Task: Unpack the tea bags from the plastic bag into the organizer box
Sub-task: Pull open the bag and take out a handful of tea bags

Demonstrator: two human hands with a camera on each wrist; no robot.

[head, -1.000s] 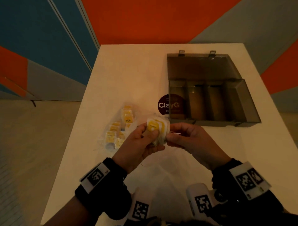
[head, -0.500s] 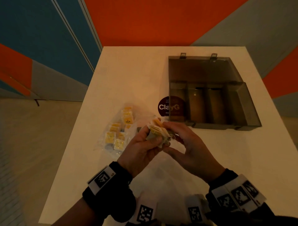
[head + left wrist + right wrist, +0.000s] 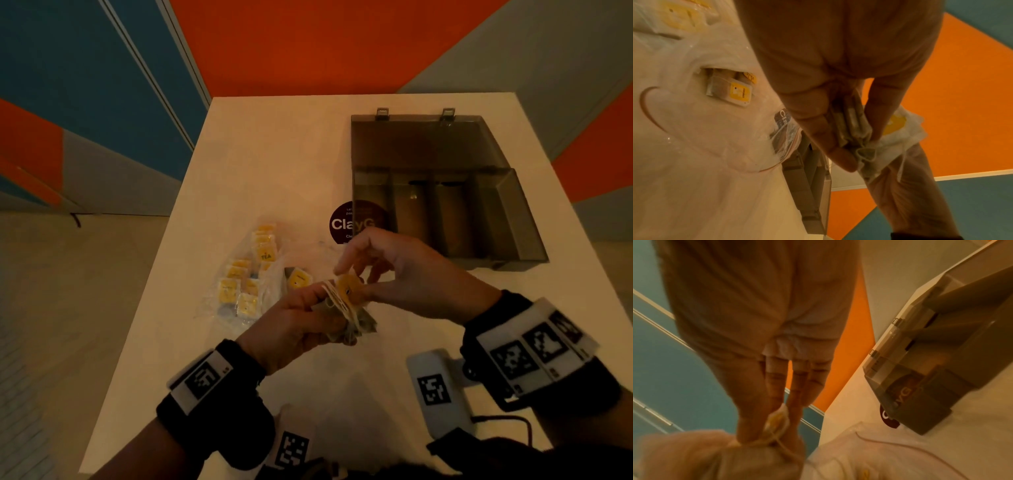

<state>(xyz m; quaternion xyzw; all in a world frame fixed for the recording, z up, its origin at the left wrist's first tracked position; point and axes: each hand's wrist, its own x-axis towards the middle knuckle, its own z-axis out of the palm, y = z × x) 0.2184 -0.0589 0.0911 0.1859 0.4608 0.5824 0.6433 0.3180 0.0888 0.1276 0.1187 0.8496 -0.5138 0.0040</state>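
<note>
My left hand (image 3: 301, 318) grips a bundle of tea bags (image 3: 347, 320) above the white table (image 3: 274, 154); the left wrist view shows the same tea bags (image 3: 853, 129) squeezed between thumb and fingers. My right hand (image 3: 404, 274) pinches a yellow tag (image 3: 347, 284) on top of the bundle, with the tag (image 3: 777, 420) held between thumb and fingertips in the right wrist view. A clear plastic bag (image 3: 246, 274) with several yellow-tagged tea bags lies on the table left of my hands. The grey organizer box (image 3: 445, 192) stands open at the back right.
A round dark "ClayG" sticker (image 3: 349, 222) lies on the table at the box's left front corner. One loose tea bag (image 3: 298, 278) sits beside the plastic bag. The table's left edge drops to the floor.
The bundle has turned and come lower in my left hand. My right hand has risen over it and now pinches a yellow tag on top.
</note>
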